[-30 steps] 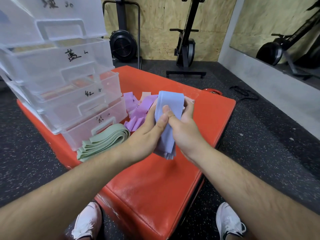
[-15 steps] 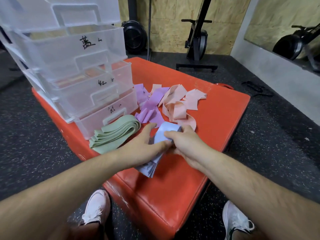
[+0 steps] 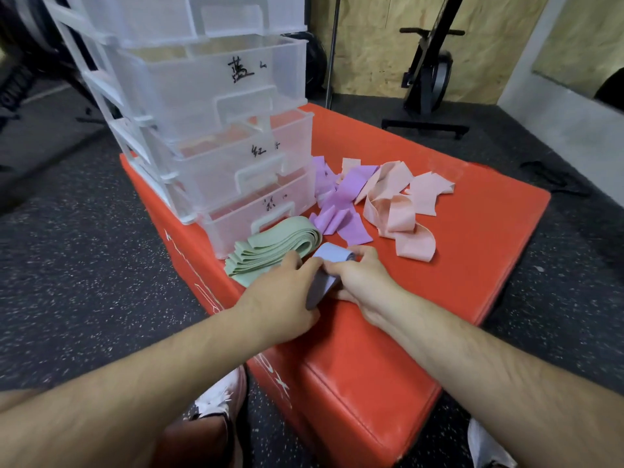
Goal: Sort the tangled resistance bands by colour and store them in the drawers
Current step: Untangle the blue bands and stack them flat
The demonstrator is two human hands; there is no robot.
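Both hands meet over a folded blue band [image 3: 332,265] on the near part of the red padded box [image 3: 456,271], which serves as the worktop. Left hand [image 3: 283,298] lies across the band's near end with its fingers curled over the folds, and right hand [image 3: 358,282] pinches the far end between thumb and fingers, pressing it down onto the pad. Blue folds show between the two hands, part of them in shadow. Just to the left of the hands, touching the left hand's knuckles, sits a neatly folded green band stack [image 3: 270,251], resting against the front of the lowest drawer. Beyond the hands, a loose purple band [image 3: 341,207] lies crumpled near the drawers, and to its right a pink band [image 3: 401,211] sprawls in twisted loops, the two overlapping at their edges. A clear plastic drawer unit [image 3: 216,106] stands on the far left of the worktop, each drawer front bearing a handwritten black label and a moulded handle; the drawers are pulled out by differing amounts. White shoes [image 3: 223,396] show on the dark speckled floor [image 3: 84,282] below, and black gym equipment [image 3: 429,72] stands against a chipboard wall at the far side.
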